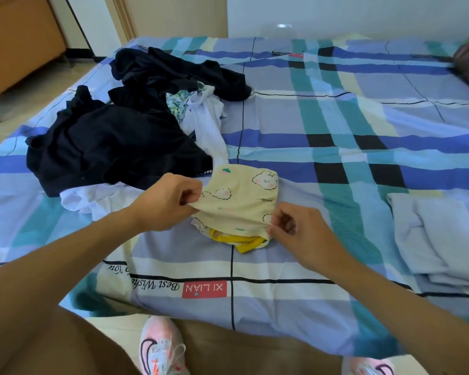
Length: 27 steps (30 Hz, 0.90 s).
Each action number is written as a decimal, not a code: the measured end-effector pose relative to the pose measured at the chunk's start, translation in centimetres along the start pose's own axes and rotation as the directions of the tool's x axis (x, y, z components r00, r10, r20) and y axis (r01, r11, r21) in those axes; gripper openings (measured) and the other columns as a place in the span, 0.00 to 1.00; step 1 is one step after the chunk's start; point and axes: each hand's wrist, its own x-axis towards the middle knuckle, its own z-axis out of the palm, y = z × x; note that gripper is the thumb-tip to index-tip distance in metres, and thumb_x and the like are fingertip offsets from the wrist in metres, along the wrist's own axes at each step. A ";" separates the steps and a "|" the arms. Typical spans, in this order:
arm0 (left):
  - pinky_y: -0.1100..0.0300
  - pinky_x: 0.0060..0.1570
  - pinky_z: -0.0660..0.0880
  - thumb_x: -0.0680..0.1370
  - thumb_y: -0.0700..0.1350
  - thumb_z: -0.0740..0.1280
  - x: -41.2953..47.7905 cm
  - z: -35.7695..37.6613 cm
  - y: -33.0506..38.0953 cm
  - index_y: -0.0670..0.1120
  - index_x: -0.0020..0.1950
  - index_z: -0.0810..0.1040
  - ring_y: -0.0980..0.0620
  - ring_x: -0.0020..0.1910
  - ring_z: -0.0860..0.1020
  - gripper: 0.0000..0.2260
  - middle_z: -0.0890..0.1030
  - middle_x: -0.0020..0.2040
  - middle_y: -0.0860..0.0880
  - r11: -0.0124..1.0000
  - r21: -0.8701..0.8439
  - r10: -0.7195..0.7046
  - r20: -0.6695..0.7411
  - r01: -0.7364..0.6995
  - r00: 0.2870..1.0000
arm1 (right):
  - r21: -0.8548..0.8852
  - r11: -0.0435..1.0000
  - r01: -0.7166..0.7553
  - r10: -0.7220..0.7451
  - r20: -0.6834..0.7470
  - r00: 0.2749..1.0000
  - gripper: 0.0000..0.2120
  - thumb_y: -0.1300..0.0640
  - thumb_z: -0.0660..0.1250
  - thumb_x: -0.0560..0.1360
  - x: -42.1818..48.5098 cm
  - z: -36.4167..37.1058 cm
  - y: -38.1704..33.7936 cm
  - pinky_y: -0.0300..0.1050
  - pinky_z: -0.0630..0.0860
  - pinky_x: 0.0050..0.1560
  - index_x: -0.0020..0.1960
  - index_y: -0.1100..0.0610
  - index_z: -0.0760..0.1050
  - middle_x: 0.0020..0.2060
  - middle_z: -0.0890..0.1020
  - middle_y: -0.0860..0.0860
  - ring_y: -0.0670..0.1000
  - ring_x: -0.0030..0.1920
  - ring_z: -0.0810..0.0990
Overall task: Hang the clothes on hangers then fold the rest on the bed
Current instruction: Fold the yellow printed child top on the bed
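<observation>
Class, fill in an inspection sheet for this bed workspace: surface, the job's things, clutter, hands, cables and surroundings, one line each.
Surface: plaid bed sheet, wrinkled.
Job's things: yellow printed garment in front; dark clothes pile and white garments heaped behind on the left; pale folded cloth on the right; no hangers seen.
Clutter: nothing seen.
Hands: left hand and right hand each pinch an edge of the yellow printed garment.
Cables: nothing seen.
Surroundings: wooden furniture far left; the person's pink shoes below.
</observation>
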 end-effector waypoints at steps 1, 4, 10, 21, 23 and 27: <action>0.58 0.29 0.58 0.70 0.40 0.67 -0.2 -0.2 0.0 0.45 0.32 0.61 0.53 0.29 0.57 0.15 0.62 0.27 0.48 0.999 0.018 0.030 -0.027 -0.029 0.999 | -0.066 0.995 0.068 -0.069 -0.018 0.997 0.09 0.60 0.73 0.74 -0.3 -0.2 -0.1 0.45 0.76 0.35 0.39 0.52 0.74 0.32 0.78 0.46 0.48 0.34 0.76; 0.55 0.28 0.59 0.68 0.40 0.65 -0.9 -0.6 -0.6 0.51 0.33 0.58 0.52 0.27 0.59 0.15 0.61 0.27 0.51 0.939 0.335 0.060 0.061 -0.077 0.996 | -0.316 0.897 0.311 -0.308 0.060 0.950 0.05 0.58 0.65 0.72 -1.2 -0.4 -0.6 0.52 0.75 0.32 0.40 0.52 0.70 0.32 0.75 0.45 0.51 0.31 0.73; 0.57 0.41 0.73 0.72 0.53 0.65 -1.5 -0.7 0.8 0.57 0.39 0.72 0.59 0.41 0.73 0.04 0.72 0.43 0.58 0.910 0.412 -0.227 0.416 0.040 0.880 | -0.186 0.966 0.179 -0.167 0.079 0.983 0.05 0.49 0.68 0.71 -1.3 -0.2 -1.1 0.45 0.76 0.40 0.41 0.49 0.73 0.36 0.76 0.43 0.46 0.37 0.75; 0.58 0.39 0.75 0.73 0.54 0.76 3.2 2.8 3.0 0.56 0.58 0.71 0.52 0.40 0.76 0.18 0.77 0.45 0.51 0.862 -0.150 -0.451 0.206 0.483 0.869 | 0.602 0.622 -0.500 0.414 0.289 0.863 0.27 0.63 0.79 0.69 2.8 1.2 -1.4 0.56 0.83 0.55 0.63 0.44 0.77 0.59 0.82 0.55 0.56 0.57 0.83; 0.51 0.43 0.82 0.73 0.48 0.77 3.4 2.4 3.7 0.58 0.58 0.74 0.45 0.44 0.82 0.18 0.81 0.50 0.45 0.766 -0.376 -0.456 0.254 0.521 0.853 | 0.599 0.625 -0.500 0.389 0.316 0.865 0.29 0.66 0.79 0.68 2.8 1.6 -2.0 0.56 0.83 0.55 0.63 0.45 0.79 0.62 0.80 0.54 0.56 0.59 0.82; 0.48 0.51 0.83 0.63 0.52 0.80 3.6 2.5 6.1 0.60 0.60 0.78 0.46 0.52 0.84 0.27 0.82 0.58 0.44 0.696 -0.558 -0.398 0.226 0.453 0.889 | 0.585 0.690 -0.427 0.386 0.203 0.900 0.31 0.72 0.74 0.67 2.5 -0.8 -2.4 0.53 0.81 0.60 0.65 0.50 0.79 0.64 0.78 0.53 0.55 0.61 0.79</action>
